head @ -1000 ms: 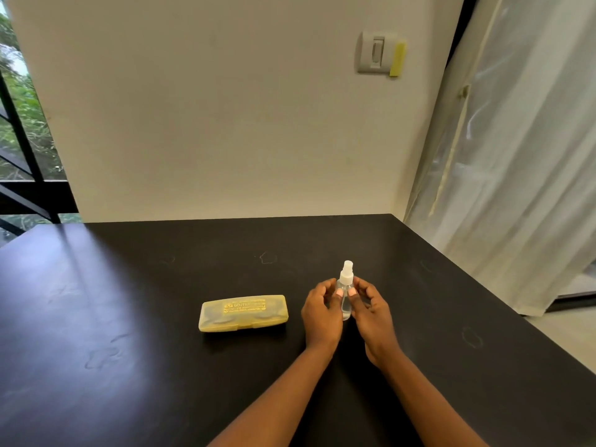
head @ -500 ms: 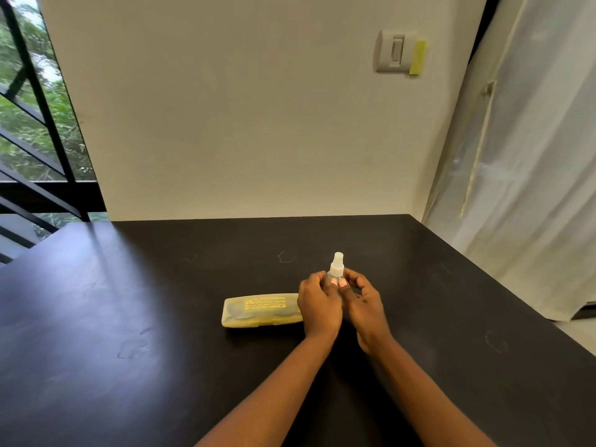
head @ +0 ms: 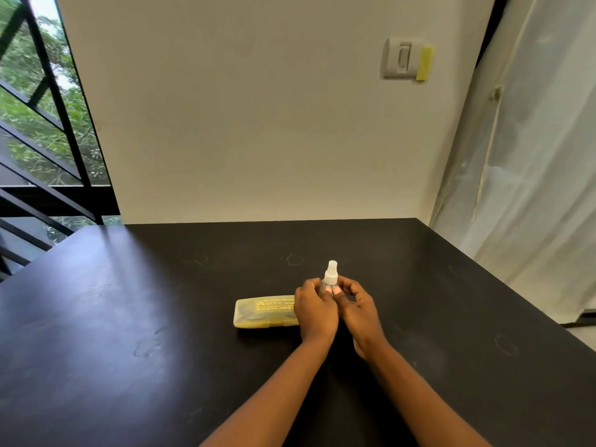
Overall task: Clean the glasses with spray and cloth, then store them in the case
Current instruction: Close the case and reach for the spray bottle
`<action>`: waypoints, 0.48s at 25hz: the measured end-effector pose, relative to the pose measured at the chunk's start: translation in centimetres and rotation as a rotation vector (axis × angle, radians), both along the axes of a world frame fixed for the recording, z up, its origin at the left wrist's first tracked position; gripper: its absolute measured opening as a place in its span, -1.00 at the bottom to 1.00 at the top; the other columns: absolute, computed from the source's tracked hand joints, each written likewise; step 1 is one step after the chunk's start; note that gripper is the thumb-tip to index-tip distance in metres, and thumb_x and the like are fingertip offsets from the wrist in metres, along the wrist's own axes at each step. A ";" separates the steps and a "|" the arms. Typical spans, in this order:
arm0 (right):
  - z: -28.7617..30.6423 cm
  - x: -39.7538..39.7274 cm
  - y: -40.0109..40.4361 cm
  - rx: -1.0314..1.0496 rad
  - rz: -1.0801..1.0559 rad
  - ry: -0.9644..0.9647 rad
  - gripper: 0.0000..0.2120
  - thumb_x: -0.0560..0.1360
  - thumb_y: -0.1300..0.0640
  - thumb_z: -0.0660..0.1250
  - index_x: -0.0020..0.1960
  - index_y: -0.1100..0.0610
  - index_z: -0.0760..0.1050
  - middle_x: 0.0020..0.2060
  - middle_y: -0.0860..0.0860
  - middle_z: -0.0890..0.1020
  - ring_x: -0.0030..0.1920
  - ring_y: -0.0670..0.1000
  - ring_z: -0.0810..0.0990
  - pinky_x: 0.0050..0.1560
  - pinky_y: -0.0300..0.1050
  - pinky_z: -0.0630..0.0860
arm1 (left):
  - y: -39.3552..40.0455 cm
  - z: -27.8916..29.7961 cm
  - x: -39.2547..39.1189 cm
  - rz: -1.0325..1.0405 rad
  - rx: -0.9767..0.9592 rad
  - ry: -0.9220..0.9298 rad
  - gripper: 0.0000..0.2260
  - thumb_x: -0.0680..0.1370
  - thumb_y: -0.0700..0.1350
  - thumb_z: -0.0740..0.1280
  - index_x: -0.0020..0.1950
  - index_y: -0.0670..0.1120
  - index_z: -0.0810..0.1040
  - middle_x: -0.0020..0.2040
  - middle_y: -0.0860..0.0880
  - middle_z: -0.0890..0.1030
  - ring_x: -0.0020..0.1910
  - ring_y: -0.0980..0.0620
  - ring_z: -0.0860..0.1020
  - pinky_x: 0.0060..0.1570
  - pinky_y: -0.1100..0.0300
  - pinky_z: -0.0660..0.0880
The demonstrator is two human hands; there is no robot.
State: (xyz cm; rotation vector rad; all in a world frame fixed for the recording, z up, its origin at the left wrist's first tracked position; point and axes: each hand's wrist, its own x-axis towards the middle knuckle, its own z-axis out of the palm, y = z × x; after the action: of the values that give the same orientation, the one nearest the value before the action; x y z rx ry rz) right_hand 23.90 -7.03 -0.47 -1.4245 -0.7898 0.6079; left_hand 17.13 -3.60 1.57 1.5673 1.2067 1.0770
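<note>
Both hands, left hand (head: 316,312) and right hand (head: 359,312), grip upright spray bottle (head: 331,275) at frame centre; yellow case (head: 263,312) (lid closed) just left, on table (head: 129,317).

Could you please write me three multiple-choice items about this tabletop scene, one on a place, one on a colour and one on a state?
1. Where does the case lie relative to the hands?
A. to their left
B. to their right
C. behind the curtain

2. What colour is the case?
A. red
B. yellow
C. blue

3. What state is the spray bottle in?
A. lying flat, untouched
B. upright, held by both hands
C. inside the case

Key:
1 A, it rests on the table, partly hidden by the left hand.
2 B, its translucent shell is yellow.
3 B, the left hand and right hand grip its body with the nozzle pointing up.
</note>
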 end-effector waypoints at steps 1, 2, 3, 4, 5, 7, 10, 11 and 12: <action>-0.1 0.0 0.0 -0.003 0.003 0.000 -0.73 0.54 0.19 0.26 0.24 0.07 0.46 0.12 0.03 0.60 0.14 0.00 0.57 0.19 0.09 0.52 | 0.0 0.0 -0.1 0.002 -0.001 0.000 -0.79 0.55 -0.18 0.27 0.18 -0.11 0.49 0.14 -0.08 0.51 0.09 0.03 0.49 0.10 0.17 0.46; 0.0 -0.2 0.0 -0.011 0.006 -0.002 -0.72 0.54 0.19 0.26 0.24 0.07 0.46 0.12 0.03 0.60 0.14 0.00 0.57 0.19 0.09 0.52 | 0.0 0.0 -0.1 0.001 -0.006 0.000 -0.79 0.55 -0.18 0.26 0.18 -0.11 0.49 0.14 -0.08 0.51 0.09 0.03 0.49 0.10 0.17 0.46; -0.1 -0.2 0.0 -0.015 0.011 -0.005 -0.72 0.54 0.19 0.25 0.25 0.07 0.46 0.13 0.03 0.60 0.14 0.00 0.56 0.19 0.09 0.52 | 0.0 -0.1 -0.2 0.002 -0.010 0.000 -0.79 0.55 -0.18 0.26 0.18 -0.11 0.49 0.14 -0.08 0.51 0.09 0.03 0.49 0.10 0.17 0.46; 0.0 -0.3 -0.1 -0.019 0.014 -0.007 -0.72 0.54 0.19 0.25 0.25 0.08 0.45 0.13 0.03 0.59 0.15 0.00 0.56 0.19 0.10 0.52 | 0.0 -0.1 -0.3 0.003 -0.014 -0.001 -0.79 0.55 -0.17 0.26 0.18 -0.11 0.49 0.15 -0.08 0.51 0.09 0.03 0.49 0.10 0.16 0.46; 0.0 -0.3 -0.1 -0.017 0.017 -0.007 -0.72 0.54 0.19 0.25 0.25 0.08 0.45 0.13 0.03 0.59 0.15 0.00 0.56 0.19 0.10 0.52 | 0.0 0.0 -0.3 0.002 -0.016 0.000 -0.79 0.55 -0.17 0.26 0.18 -0.11 0.49 0.15 -0.08 0.51 0.10 0.03 0.49 0.10 0.16 0.46; 0.0 -0.3 0.0 -0.013 0.015 -0.002 -0.72 0.55 0.19 0.25 0.26 0.09 0.45 0.12 0.03 0.60 0.14 0.00 0.57 0.19 0.10 0.52 | 0.0 0.0 -0.3 0.005 -0.018 -0.002 -0.79 0.55 -0.17 0.26 0.18 -0.11 0.49 0.15 -0.07 0.51 0.10 0.02 0.49 0.11 0.15 0.47; 0.0 -0.5 0.0 -0.014 0.013 -0.001 -0.72 0.55 0.18 0.25 0.26 0.09 0.45 0.12 0.03 0.60 0.15 0.00 0.56 0.20 0.11 0.51 | 0.0 0.0 -0.5 0.005 -0.021 -0.004 -0.79 0.55 -0.18 0.27 0.18 -0.11 0.49 0.15 -0.08 0.52 0.10 0.02 0.50 0.13 0.13 0.48; -0.1 -0.5 0.0 -0.011 0.016 -0.001 -0.72 0.55 0.18 0.25 0.26 0.09 0.45 0.13 0.03 0.60 0.15 0.00 0.56 0.21 0.11 0.50 | 0.0 0.0 -0.6 0.004 -0.020 -0.007 -0.80 0.55 -0.18 0.27 0.17 -0.11 0.49 0.15 -0.08 0.52 0.10 0.02 0.50 0.14 0.11 0.48; 0.0 -0.6 -0.1 -0.014 0.015 -0.002 -0.71 0.55 0.18 0.25 0.26 0.09 0.45 0.13 0.03 0.60 0.15 0.00 0.56 0.20 0.12 0.50 | 0.0 0.1 -0.7 0.000 -0.023 -0.009 -0.79 0.55 -0.19 0.27 0.18 -0.11 0.49 0.15 -0.08 0.52 0.10 0.01 0.51 0.15 0.09 0.48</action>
State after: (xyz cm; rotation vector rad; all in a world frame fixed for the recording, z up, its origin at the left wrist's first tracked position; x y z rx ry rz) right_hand 23.31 -7.10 -0.47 -1.4337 -0.7997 0.6248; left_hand 16.44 -3.57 1.64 1.5432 1.2085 1.0651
